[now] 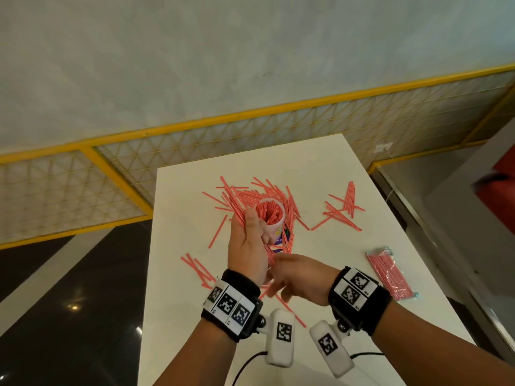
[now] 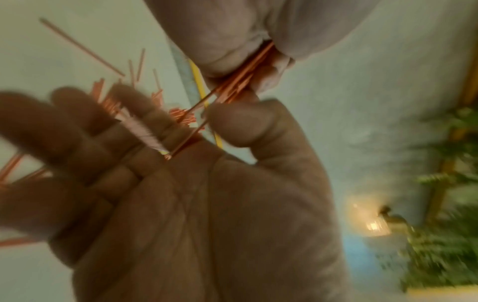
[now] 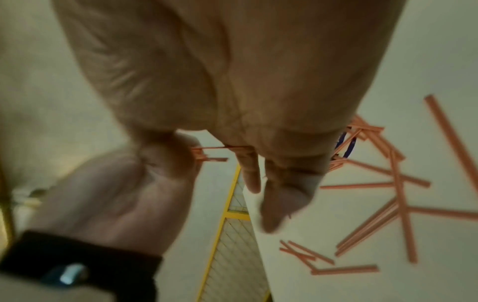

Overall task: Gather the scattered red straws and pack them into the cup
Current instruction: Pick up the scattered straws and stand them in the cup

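A white cup (image 1: 274, 222) with a purple label stands mid-table, packed with red straws (image 1: 269, 211). More straws lie scattered around it (image 1: 237, 190). My left hand (image 1: 245, 246) is raised just left of the cup, thumb near the rim. A few straws (image 2: 191, 132) run across its palm between thumb and half-curled fingers. My right hand (image 1: 292, 277) sits under the left one, and its fingertips (image 2: 261, 81) pinch the other end of that small bundle (image 2: 243, 77). The bundle's ends also show in the right wrist view (image 3: 209, 156). Both wrist views are blurred.
Loose straws lie at the right (image 1: 344, 210) and at the left front (image 1: 198, 270) of the white table (image 1: 320, 162). A sealed pack of straws (image 1: 390, 274) rests near the right edge. The table's left edge drops to a dark floor (image 1: 69, 302).
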### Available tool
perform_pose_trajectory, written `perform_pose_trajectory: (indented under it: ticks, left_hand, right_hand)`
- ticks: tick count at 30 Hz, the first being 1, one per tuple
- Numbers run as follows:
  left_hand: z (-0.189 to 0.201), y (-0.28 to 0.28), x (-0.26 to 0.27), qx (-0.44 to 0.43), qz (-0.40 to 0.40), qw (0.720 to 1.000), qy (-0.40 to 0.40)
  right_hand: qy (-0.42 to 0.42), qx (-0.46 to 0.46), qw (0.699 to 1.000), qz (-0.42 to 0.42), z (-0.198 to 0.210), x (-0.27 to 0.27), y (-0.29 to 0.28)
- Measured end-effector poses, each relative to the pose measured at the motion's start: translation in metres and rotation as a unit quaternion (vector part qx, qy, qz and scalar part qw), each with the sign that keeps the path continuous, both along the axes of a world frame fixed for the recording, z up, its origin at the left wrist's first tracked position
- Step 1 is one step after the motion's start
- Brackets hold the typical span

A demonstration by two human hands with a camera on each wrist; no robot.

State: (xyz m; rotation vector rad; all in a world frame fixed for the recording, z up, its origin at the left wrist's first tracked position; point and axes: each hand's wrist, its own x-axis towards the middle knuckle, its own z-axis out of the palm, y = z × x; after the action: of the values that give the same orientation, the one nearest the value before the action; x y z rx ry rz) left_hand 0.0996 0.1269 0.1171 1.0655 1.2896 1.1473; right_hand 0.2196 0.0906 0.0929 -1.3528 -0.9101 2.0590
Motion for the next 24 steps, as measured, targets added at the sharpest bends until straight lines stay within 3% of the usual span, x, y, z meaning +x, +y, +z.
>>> perform_pose_trajectory:
  ticks: [2,6,12,14,19,24]
  left_hand:
    - [0.001,-0.005,0.003,0.03,-0.042,0.999,0.005]
    - [-0.014,-0.012,0.001,0.049,-0.103,0.993,0.043]
    - [-0.019,-0.012,-0.002,0.02,-0.119,0.989,0.09]
    - [-0.017,-0.009,-0.003,0.022,-0.128,0.985,0.112]
    - [-0.01,0.016,-0.008,0.064,-0.164,0.966,0.189]
    - [-0.017,0.069,-0.008,0.09,-0.166,0.944,0.272]
  right_hand:
    - [-0.014,0.049,0.998,0.033,0.002,0.002,0.0]
    - [-0.024,0.104,0.994,-0.002,0.008,0.002,0.012]
    - [-0.118,0.203,0.971,0.04,0.008,0.0,0.024]
    - [-0.197,0.259,0.942,0.084,0.007,-0.001,0.029]
    - [-0.419,0.403,0.796,0.168,-0.001,0.002,0.053]
    - [-0.458,0.362,0.806,0.096,0.011,0.0,0.092]
